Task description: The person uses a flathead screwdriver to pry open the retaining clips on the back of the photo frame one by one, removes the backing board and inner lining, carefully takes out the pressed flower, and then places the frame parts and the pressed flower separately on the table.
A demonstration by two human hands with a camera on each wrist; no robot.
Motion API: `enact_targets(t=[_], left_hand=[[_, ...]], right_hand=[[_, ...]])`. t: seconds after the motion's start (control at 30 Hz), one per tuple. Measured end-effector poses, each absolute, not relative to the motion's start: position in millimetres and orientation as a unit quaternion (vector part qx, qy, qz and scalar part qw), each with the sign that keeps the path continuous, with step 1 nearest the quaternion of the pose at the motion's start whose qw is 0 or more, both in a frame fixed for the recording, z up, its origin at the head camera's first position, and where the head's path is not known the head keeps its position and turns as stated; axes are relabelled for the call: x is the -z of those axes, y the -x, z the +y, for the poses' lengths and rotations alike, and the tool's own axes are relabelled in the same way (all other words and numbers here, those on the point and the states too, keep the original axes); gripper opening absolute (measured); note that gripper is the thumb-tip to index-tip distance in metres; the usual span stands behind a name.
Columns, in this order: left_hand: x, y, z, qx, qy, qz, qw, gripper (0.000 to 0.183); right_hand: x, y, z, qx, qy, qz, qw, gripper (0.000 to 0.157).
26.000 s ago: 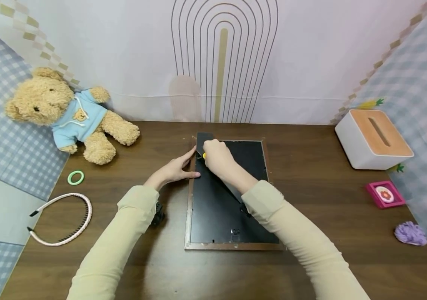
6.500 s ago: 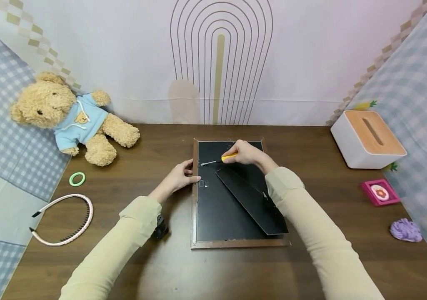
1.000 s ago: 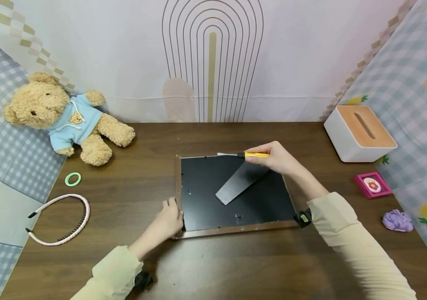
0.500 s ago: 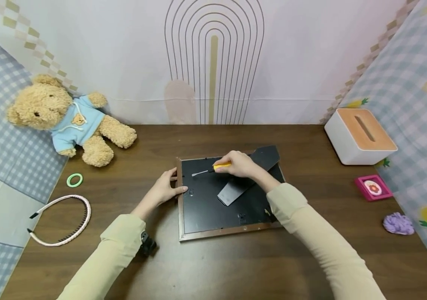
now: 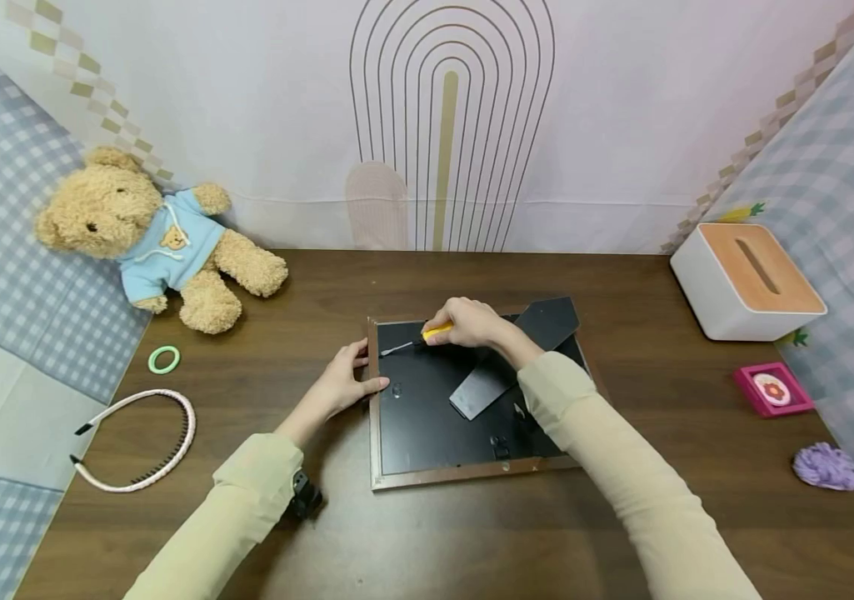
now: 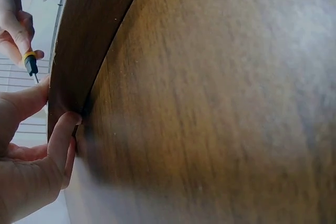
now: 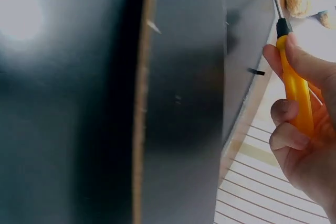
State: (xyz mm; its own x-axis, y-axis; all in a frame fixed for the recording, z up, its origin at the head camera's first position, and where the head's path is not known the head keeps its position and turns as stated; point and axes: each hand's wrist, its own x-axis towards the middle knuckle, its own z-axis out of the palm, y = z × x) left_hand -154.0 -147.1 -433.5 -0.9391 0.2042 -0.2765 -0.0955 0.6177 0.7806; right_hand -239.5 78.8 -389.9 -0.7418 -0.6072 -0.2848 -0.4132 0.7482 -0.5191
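Observation:
A picture frame (image 5: 441, 477) lies face down on the table, its black backing board (image 5: 427, 425) showing inside the wooden rim. Its black stand leg (image 5: 482, 387) is slanted across the back. My left hand (image 5: 337, 383) holds the frame's left side, thumb on top and fingers against the outer edge, as the left wrist view also shows. In my right hand (image 5: 467, 323) is a screwdriver (image 5: 437, 332) with a yellow handle. Its metal tip reaches the inner left edge of the frame, where a small dark tab (image 7: 256, 71) sits along the rim in the right wrist view.
A teddy bear (image 5: 164, 233) leans at the back left, with a green ring (image 5: 163, 349) and a headband (image 5: 188, 417) in front of it. At right stand a tissue box (image 5: 749, 279), a pink square case (image 5: 790, 406) and a purple scrunchie (image 5: 826, 467).
The frame has been turned from upright to sideways since several seconds ago. Over the last second my left hand slid up its left side, and my right hand brought the screwdriver leftward.

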Motion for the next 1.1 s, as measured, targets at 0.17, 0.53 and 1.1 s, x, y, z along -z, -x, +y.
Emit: enact_targets(t=[0.17,0.53,1.1], left_hand=[[433.5,154.4,-148.1,-0.434,-0.025,0.882,0.18,0.078],[433.8,155.1,-149.4,-0.431,-0.031,0.885,0.171,0.078],[436.8,156.8,-147.3,-0.44,-0.021,0.882,0.167,0.077]], right_hand=[[388.7,245.1,78.6,0.202,0.295,0.905,0.23,0.027],[388.4,251.5,74.0,0.209,0.325,0.896,0.22,0.026],[352.1,215.4,31.4,0.134,0.341,0.921,0.133,0.016]])
